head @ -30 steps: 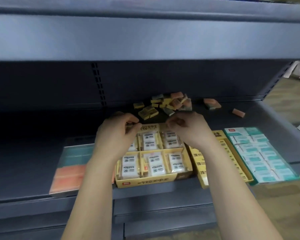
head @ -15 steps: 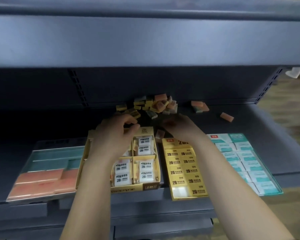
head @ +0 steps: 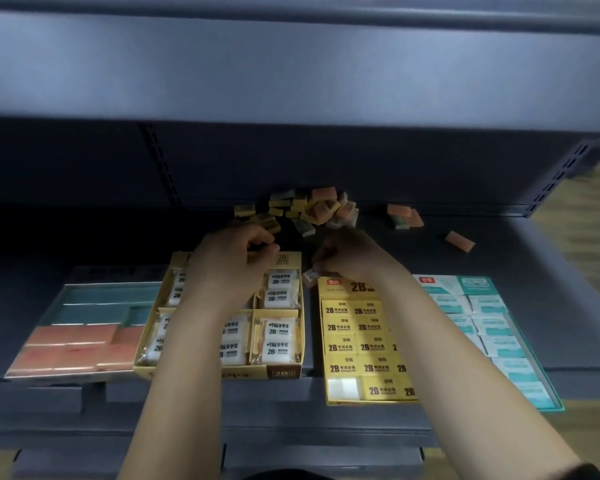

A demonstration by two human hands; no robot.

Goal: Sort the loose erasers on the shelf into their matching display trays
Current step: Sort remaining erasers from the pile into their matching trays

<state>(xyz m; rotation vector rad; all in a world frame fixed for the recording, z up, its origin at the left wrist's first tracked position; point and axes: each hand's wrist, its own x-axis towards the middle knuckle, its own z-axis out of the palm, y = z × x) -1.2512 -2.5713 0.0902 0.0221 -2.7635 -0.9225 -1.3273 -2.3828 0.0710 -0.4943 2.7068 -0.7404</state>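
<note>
A small white wrapped eraser (head: pixel 310 273) is pinched by the right hand (head: pixel 352 256) just behind the flat yellow 2B tray (head: pixel 359 287). The left hand (head: pixel 227 268) is curled above the yellow compartment tray (head: pixel 284 374); any hold cannot be told. Behind, loose yellow and orange erasers (head: pixel 302 209) are heaped.

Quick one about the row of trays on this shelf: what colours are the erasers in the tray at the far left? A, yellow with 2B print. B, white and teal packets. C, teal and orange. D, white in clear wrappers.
C: the far-left tray holds teal erasers at the back and orange erasers at the front.
</note>
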